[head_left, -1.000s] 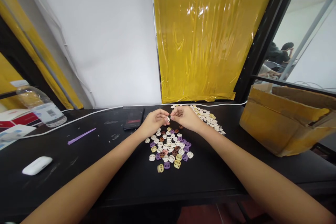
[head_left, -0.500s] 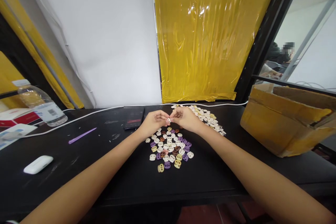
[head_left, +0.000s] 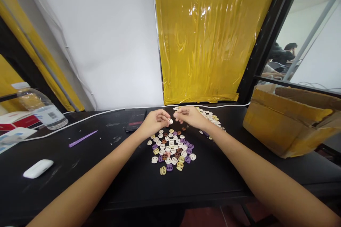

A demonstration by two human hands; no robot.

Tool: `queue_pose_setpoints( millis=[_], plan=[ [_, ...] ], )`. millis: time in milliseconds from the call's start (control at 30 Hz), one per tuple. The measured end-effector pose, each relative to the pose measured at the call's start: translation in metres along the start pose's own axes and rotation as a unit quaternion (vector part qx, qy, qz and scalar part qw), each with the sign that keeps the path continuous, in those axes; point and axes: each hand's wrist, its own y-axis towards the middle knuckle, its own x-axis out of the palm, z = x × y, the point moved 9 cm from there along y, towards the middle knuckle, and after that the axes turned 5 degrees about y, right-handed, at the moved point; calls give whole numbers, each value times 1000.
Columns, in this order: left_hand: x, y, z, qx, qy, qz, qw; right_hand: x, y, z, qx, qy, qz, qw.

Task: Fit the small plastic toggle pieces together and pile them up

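In the head view my left hand (head_left: 156, 121) pinches a small white two-hole cord lock (head_left: 171, 121) between thumb and fingertips. My right hand (head_left: 190, 117) hovers just to its right, apart from that piece, with its fingers curled together. Anything inside those fingers is too small or hidden to make out. Below both hands, a loose spread of cord locks (head_left: 172, 149) in white, purple, brown and yellow lies on the black table (head_left: 128, 184). Behind my right wrist, partly covered by it, lies a second heap of mostly white pieces (head_left: 213, 117).
A worn cardboard box (head_left: 282, 120) stands at right. Beside my left hand lies a dark phone (head_left: 133, 122). Further left are a purple strip (head_left: 83, 138), a white earbud case (head_left: 38, 168) and a plastic bottle (head_left: 44, 110). A white cable (head_left: 90, 116) runs along the back edge.
My hands were together at the white cord lock. Now the right hand has drawn away to the right, leaving the piece in the left hand's fingertips.
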Motion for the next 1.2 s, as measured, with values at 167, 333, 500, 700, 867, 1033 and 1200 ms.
queue_pose_setpoints(
  millis=[167,333,500,700,867,1033,1200],
  plan=[
    [-7,-1,-3,31,158,-33,986,-57,-1,12,55,-238,117,963],
    [-11,-1,-3,62,267,-47,961,-42,-5,13,87,-325,77,939],
    [-39,0,-2,29,393,38,918,-36,-7,21,131,-386,82,909],
    [-40,0,-14,0,427,42,903,-37,-5,27,138,-401,83,902],
    [-36,2,-16,21,413,51,909,-33,-4,27,140,-401,91,901],
    [-31,2,-14,51,387,51,919,-35,-3,30,145,-377,89,911],
    [-22,2,-12,71,362,32,929,-35,-3,34,128,-301,74,942]
  ],
)
